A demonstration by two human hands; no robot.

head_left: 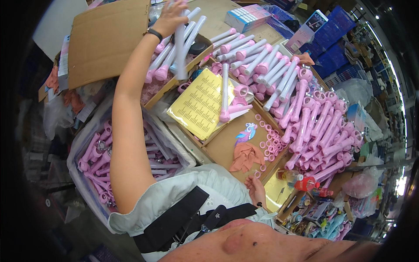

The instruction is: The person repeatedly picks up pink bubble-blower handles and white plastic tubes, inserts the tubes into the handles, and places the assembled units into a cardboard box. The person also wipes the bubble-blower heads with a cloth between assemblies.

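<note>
My left hand reaches far up at the back left, its fingers closed round a whitish plastic tube that hangs down and looks blurred. Below it, several white tubes with pink ends lie in a wooden tray. My right hand rests low at the near edge of the work tray, fingers loosely bent and apart, nothing visible in them. Just beyond it lie a crumpled orange cloth and several small pink rings. One tube with a pink end stands against a yellow printed sheet.
Pink wand handles are heaped at the right, with more white tubes behind. A lined bin of pink parts stands below my left arm. A cardboard sheet rises at the left. Red-topped bottles stand near my right hand.
</note>
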